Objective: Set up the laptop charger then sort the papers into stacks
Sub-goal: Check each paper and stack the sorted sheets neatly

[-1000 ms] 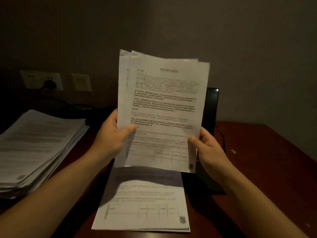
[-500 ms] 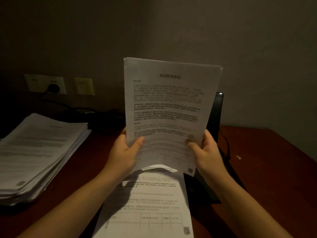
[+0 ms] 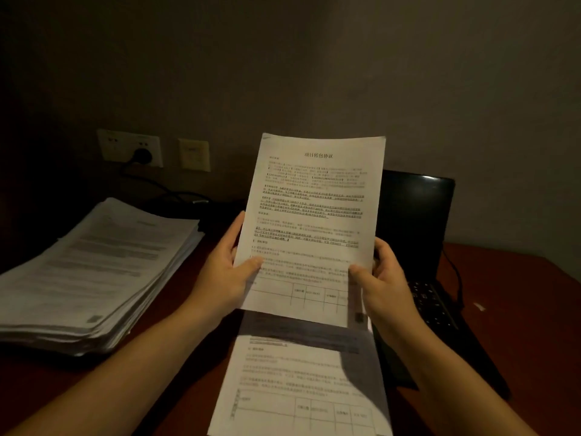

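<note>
A small sheaf of printed papers (image 3: 311, 215) stands upright in front of me, above the desk. My left hand (image 3: 224, 272) grips its lower left edge, thumb on the front. My right hand (image 3: 382, 278) grips the lower right edge the same way. Below it a printed sheet with a table (image 3: 301, 385) lies flat on the desk. A tall stack of papers (image 3: 94, 272) sits at the left. The open black laptop (image 3: 418, 221) stands behind the sheaf at the right. A black charger plug (image 3: 143, 156) sits in the wall socket, its cable (image 3: 163, 188) running along the desk.
The desk is dark red wood (image 3: 518, 325) with a small white scrap (image 3: 479, 306) on the right. A second wall plate (image 3: 194, 154) is beside the socket. A thin black cable (image 3: 456, 275) runs from the laptop's right side. The room is dim.
The fanned sheets have been squared into an even sheaf. Both hands have lowered it a little and shifted it rightward in front of the laptop.
</note>
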